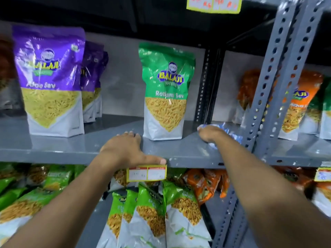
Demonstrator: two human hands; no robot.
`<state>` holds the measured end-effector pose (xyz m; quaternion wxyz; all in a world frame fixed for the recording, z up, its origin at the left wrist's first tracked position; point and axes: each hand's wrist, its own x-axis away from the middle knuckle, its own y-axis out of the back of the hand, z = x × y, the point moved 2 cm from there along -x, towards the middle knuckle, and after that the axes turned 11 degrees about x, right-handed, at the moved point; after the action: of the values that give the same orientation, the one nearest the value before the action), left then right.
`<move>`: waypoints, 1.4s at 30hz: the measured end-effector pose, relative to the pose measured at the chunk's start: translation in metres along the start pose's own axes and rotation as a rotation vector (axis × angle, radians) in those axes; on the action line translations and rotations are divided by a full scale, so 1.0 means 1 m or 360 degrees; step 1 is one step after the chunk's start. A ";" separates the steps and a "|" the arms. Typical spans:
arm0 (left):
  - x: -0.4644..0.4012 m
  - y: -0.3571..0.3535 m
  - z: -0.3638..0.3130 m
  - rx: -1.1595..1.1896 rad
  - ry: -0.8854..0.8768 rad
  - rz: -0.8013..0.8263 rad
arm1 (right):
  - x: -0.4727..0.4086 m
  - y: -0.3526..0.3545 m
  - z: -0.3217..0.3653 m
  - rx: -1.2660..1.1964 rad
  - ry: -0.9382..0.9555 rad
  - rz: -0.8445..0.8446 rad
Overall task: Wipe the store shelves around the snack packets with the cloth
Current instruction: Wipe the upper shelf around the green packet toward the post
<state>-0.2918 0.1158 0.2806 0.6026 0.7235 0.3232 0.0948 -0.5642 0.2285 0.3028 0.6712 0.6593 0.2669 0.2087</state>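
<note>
A grey metal shelf point(75, 145) runs across the middle of the view. On it stand a purple Aloo Sev packet point(50, 81) at the left and a green Ratlami Sev packet point(165, 92) in the middle. My left hand point(129, 147) lies flat on the shelf's front edge, just left of the green packet, fingers spread and thumb along the lip. My right hand point(209, 134) presses a blue-and-white cloth point(227, 131) onto the shelf to the right of the green packet, beside the upright post.
A perforated grey upright point(274, 83) stands at the right. Orange packets point(297, 104) sit behind it. More purple packets point(93, 77) line up behind the front one. A yellow price tag point(146, 173) hangs under my left thumb. Green and orange packets point(152, 212) fill the lower shelf.
</note>
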 end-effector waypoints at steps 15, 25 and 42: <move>-0.001 -0.002 0.000 -0.0045 -0.0019 0.0080 | -0.053 -0.011 0.011 0.0443 0.0234 0.0112; -0.004 -0.005 0.004 -0.0138 -0.0008 0.0101 | -0.128 -0.004 0.030 0.0447 0.0402 0.0068; -0.003 -0.007 0.002 -0.0172 0.0031 0.0131 | -0.092 -0.007 0.043 0.0248 0.0541 -0.0081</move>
<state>-0.2954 0.1127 0.2741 0.6331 0.7016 0.2935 0.1439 -0.6079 0.1366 0.3033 0.5686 0.6575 0.4084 0.2788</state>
